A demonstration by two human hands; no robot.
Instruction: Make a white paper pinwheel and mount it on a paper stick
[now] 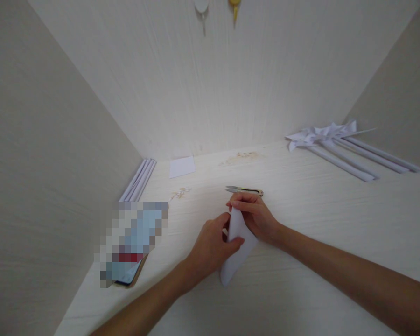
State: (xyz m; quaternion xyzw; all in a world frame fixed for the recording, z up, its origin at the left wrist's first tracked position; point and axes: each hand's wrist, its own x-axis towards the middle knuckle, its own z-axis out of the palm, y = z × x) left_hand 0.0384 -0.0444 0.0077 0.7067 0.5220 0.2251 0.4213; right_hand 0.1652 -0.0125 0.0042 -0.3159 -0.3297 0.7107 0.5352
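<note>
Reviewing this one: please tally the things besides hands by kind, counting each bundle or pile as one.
Held paper: 1
Flat paper sheet: 1
Bundle of paper rolls: 1
Pile of folded paper and rolls: 1
Snips: 1
Phone: 1
Wall hooks: 2
Total: 8

Bare along both forearms (343, 273), down to the left hand (210, 242) and right hand (257, 217); slim, smooth-edged, tapering toward the wrists (279, 233), ending in slender fingers (247, 206).

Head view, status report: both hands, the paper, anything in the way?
Left hand gripping folded white paper by its side. Right hand pinching its top end. Possible obstacle: snips lying just beyond right hand.
</note>
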